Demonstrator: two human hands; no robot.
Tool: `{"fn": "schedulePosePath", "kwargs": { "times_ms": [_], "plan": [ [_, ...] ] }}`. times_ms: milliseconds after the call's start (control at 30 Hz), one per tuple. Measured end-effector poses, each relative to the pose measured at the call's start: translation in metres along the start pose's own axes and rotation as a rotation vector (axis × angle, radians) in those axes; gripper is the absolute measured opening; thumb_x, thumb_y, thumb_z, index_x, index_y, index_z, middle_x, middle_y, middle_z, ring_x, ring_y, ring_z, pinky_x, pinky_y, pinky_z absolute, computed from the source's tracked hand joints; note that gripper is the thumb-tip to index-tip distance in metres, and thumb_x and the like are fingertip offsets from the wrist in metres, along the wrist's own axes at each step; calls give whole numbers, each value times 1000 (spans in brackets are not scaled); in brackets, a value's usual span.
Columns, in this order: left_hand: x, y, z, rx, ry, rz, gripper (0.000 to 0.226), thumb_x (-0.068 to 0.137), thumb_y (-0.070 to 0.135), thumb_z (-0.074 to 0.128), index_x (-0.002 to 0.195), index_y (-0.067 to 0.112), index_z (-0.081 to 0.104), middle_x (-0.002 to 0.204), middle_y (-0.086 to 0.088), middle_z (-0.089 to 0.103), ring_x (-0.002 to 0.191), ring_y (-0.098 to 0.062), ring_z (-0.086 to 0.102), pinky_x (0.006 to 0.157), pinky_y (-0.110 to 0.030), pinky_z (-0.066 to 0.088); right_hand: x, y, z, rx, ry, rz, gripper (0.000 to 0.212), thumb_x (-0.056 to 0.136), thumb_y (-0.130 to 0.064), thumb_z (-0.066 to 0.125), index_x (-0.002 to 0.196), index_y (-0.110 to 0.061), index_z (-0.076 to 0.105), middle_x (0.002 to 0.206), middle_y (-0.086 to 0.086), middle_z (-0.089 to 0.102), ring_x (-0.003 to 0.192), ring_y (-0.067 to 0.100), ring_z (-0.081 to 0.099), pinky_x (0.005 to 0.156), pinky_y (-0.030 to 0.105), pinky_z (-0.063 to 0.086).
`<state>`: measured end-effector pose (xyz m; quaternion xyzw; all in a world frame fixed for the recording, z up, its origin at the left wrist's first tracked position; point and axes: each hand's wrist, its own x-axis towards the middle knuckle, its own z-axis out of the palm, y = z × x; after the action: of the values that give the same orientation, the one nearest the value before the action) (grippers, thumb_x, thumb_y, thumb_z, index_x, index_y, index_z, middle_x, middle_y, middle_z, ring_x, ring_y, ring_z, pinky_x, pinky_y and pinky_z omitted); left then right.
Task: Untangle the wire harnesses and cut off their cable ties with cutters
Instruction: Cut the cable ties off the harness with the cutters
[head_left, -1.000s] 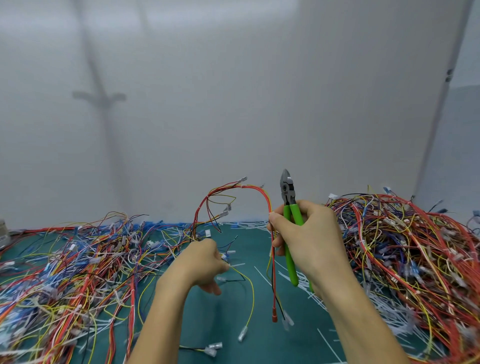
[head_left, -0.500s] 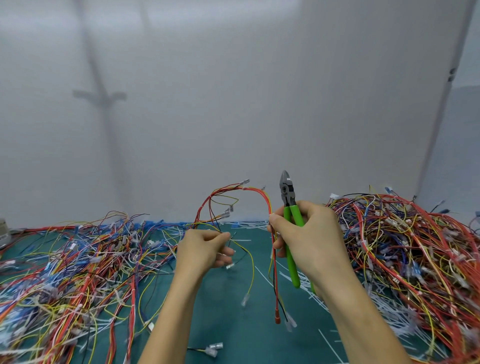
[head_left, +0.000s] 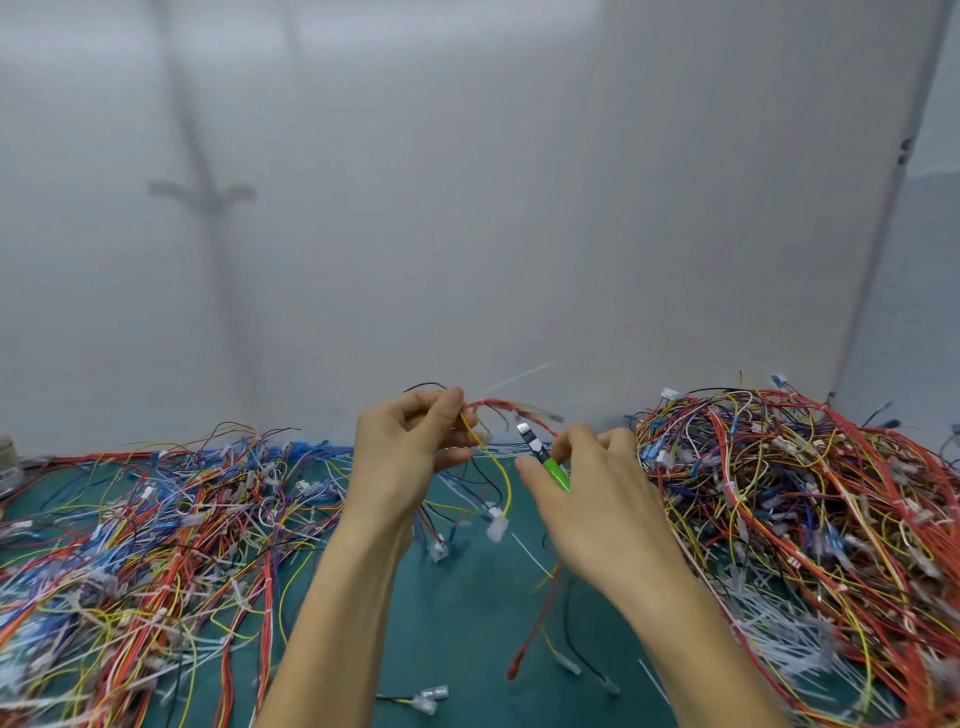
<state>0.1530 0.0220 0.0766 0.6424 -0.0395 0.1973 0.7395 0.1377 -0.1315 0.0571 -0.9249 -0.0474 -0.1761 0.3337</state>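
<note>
Hanging in the air between both hands, over the middle of the mat, is a small wire harness (head_left: 511, 407) of red, yellow and black leads. The left hand (head_left: 410, 462) pinches its left end, thumb and fingertips curled in tight, and a yellow lead droops from there to a white connector (head_left: 496, 524). The right hand (head_left: 602, 504) is wrapped round the green-handled cutters (head_left: 543, 456), steel nose poking up and left, right beside the red wires. It's too blurry to say how the jaws stand. A thin white cable tie tail (head_left: 519, 375) sticks up off the bundle. Underneath is a green mat (head_left: 457, 629). There's one big wire tangle (head_left: 156, 535) on the left, and a taller wire heap (head_left: 810, 499) on the right with loose white ties (head_left: 769, 618) at its near edge.
</note>
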Motion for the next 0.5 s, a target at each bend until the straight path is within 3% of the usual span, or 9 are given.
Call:
{"fn": "schedulePosePath", "kwargs": {
  "times_ms": [100, 200, 367, 500],
  "plan": [
    [-2, 1, 2, -67, -12, 0, 14, 93, 5, 62, 79, 7, 67, 66, -2, 73, 63, -11, 71, 57, -17, 55, 1, -4, -6, 24, -56, -74, 37, 94, -62, 38, 92, -29, 54, 93, -5, 46, 84, 21, 47, 73, 31, 32],
    [-2, 1, 3, -76, -17, -14, 9, 90, 8, 66, 81, 9, 69, 72, -3, 74, 69, -11, 72, 57, -17, 55, -1, -8, -11, 24, -104, -163, 56, 97, -60, 26, 84, -18, 62, 87, 1, 60, 88, 23, 53, 74, 36, 39],
    [-2, 2, 2, -74, -4, -52, 8, 88, 17, 69, 82, 12, 70, 74, 0, 75, 67, -8, 72, 49, -15, 50, -5, -12, -9, 50, -104, -202, 54, 102, -52, 25, 84, -16, 61, 82, 3, 62, 84, 23, 56, 75, 38, 41],
    [-2, 3, 3, -75, -30, -85, 9, 86, 19, 70, 84, 10, 70, 77, 0, 76, 67, -9, 72, 49, -14, 49, -6, -13, -9, 87, -59, -204, 51, 102, -51, 27, 80, -17, 58, 75, 1, 58, 79, 23, 53, 67, 38, 32]
  ]
}}
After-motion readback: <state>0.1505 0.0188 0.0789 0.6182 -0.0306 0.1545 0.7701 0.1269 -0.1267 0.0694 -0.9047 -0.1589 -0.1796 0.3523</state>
